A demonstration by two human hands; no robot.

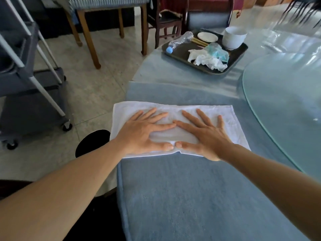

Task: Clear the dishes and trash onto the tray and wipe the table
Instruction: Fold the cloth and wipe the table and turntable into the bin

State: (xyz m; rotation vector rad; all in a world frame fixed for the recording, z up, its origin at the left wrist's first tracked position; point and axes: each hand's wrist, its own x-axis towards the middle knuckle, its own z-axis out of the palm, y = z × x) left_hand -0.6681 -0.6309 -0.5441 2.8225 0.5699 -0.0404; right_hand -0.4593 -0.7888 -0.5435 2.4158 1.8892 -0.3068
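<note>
Head view: both palms pressing the towel flat

Head view is showing the bench point(191, 197), blue-covered, stretching ahead under a glass turntable point(286, 101), with tiled floor and chairs lying beyond. A folded white towel point(231, 129) is lying crosswise, its long axis running left to right, directly under both hands. The left hand point(144, 133) and right hand point(205, 134) are resting side by side, fingers point(201, 113) spread open and flat, gripping nothing, thumbs nearly touching. The black tray point(175, 54) is sitting well apart ahead, already carrying a bowl, saucer, bottle and crumpled trash, so wiping is likely the step underway.
</note>
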